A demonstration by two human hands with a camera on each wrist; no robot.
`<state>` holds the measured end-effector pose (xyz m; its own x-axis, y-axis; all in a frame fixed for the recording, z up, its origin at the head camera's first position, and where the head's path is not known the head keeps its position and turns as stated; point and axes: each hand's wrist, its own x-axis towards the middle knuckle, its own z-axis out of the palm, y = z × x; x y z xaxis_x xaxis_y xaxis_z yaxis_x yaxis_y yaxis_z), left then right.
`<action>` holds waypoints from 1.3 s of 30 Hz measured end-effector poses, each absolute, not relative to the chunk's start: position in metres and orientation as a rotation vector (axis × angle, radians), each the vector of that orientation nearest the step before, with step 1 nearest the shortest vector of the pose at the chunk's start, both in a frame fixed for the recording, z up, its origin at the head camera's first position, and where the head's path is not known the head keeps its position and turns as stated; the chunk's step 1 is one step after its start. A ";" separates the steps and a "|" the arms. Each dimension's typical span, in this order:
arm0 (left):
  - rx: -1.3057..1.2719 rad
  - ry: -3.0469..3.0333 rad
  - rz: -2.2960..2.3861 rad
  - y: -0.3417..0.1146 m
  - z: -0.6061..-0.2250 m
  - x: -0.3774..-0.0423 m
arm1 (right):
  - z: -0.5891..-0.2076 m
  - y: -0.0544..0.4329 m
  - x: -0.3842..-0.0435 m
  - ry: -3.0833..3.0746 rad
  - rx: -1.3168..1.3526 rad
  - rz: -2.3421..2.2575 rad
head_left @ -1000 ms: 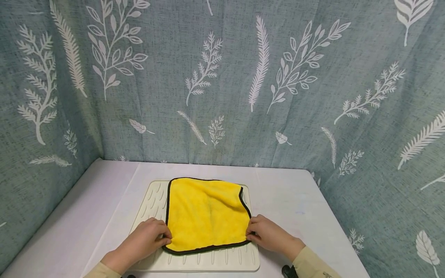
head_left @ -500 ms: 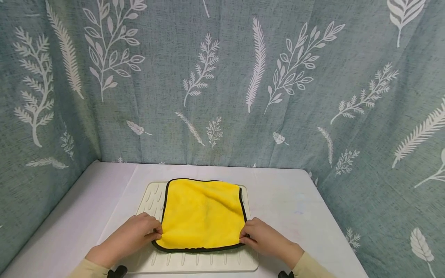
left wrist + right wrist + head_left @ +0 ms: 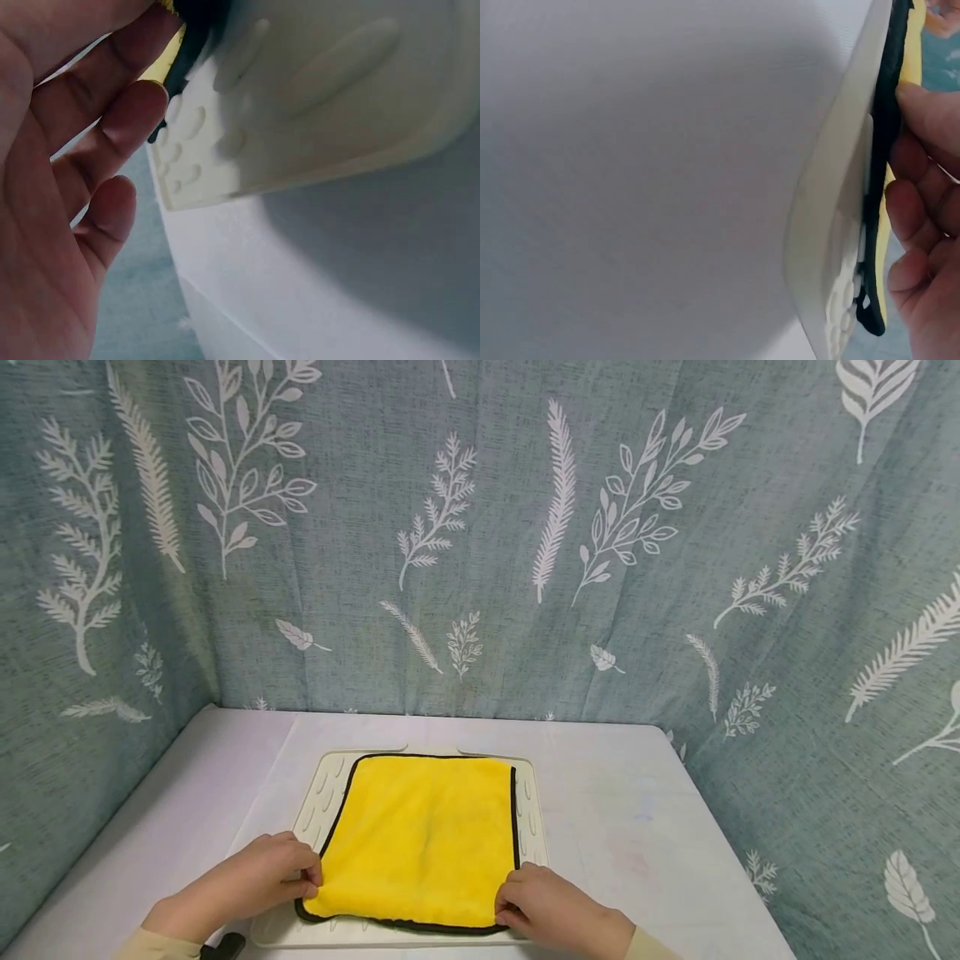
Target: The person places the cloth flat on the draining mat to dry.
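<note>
A yellow cloth (image 3: 420, 835) with a black edge lies spread over a cream ribbed mat (image 3: 311, 814). At its near left corner my left hand (image 3: 258, 877) pinches the edge. My right hand (image 3: 558, 906) pinches the near right corner between thumb and fingers. In the left wrist view, the left hand (image 3: 75, 142) has its other fingers loosely bent beside the mat's raised ridges. The right wrist view has the right hand (image 3: 930, 187) on the black edge, just above the mat's rim (image 3: 817, 202).
The mat sits on a white-covered table (image 3: 615, 827). Green curtains (image 3: 480, 527) with white leaf prints hang behind and on both sides. A dark wrist strap (image 3: 223, 947) shows at the left sleeve.
Both hands have drawn the cloth's near edge toward me, the left hand also outward to the left. The cloth lies flatter, its far edge has come nearer, and more of the mat's far rim shows.
</note>
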<state>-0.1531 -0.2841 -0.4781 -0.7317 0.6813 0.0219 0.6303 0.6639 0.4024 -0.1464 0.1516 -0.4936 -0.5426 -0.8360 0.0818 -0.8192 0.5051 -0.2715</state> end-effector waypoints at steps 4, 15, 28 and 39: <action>1.077 2.709 0.654 -0.287 -0.481 -0.155 | -0.492 0.156 -0.150 2.618 -1.451 -0.532; 0.839 2.680 0.725 -0.288 -0.463 -0.186 | -0.457 0.178 -0.203 2.660 -1.006 -0.745; 0.659 3.015 0.684 -0.267 -0.458 -0.267 | -0.454 0.185 -0.295 2.964 -0.669 -0.719; 0.595 2.978 0.617 -0.254 -0.465 -0.301 | -0.477 0.165 -0.320 2.896 -0.721 -0.627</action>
<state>-0.3012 -0.2538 -0.4649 -0.9255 0.3771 0.0353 0.3601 0.8472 0.3907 -0.3203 0.1648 -0.4765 -0.8841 -0.4672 0.0096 -0.4293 0.8041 -0.4112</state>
